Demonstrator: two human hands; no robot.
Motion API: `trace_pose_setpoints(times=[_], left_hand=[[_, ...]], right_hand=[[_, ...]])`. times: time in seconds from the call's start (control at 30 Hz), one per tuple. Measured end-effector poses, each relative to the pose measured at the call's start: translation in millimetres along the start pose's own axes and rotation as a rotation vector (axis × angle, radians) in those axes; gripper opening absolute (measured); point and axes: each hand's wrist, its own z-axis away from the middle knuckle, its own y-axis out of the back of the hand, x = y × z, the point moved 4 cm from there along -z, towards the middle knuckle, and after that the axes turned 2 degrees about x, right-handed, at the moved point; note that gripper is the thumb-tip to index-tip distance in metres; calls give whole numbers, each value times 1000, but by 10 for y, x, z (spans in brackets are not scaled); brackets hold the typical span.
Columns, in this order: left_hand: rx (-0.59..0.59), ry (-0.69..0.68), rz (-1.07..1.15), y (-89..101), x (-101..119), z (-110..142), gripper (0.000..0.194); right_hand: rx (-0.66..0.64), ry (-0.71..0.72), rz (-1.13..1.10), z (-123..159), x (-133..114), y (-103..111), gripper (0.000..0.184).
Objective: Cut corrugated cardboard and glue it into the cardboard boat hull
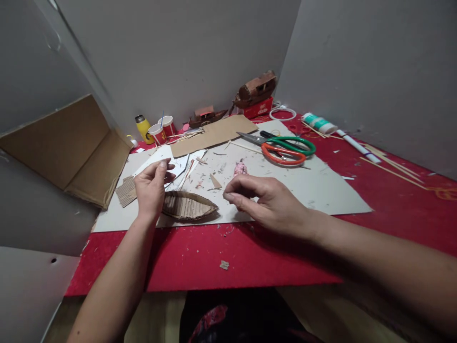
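Note:
A small cardboard boat hull point(189, 206) with a corrugated inside lies on the grey-white board between my hands. My left hand point(152, 183) is just above its left end, fingers curled and thumb laid against them; whatever they might hold is hidden. To the right of the hull, my right hand point(266, 202) hovers with thumb and index finger pinched together. Anything between those fingertips is too small to make out. Behind my right hand stands a small pink-wrapped item point(240, 168). A triangular cardboard scrap point(215, 181) lies beyond the hull.
Scissors with orange and green handles point(285, 148) lie at the back right near a cardboard sheet point(214, 135). Model boats point(255, 90), paper cups point(157, 133) and a yellow bottle point(143, 129) stand along the wall. A folded cardboard box point(89, 157) leans at left.

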Motion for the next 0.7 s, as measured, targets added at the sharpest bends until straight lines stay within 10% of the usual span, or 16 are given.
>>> trace_pose_setpoints(times=[0.7], left_hand=[[-105, 13, -129, 37, -91, -125, 58]], right_hand=[[-107, 180, 16, 70, 21, -227, 24]])
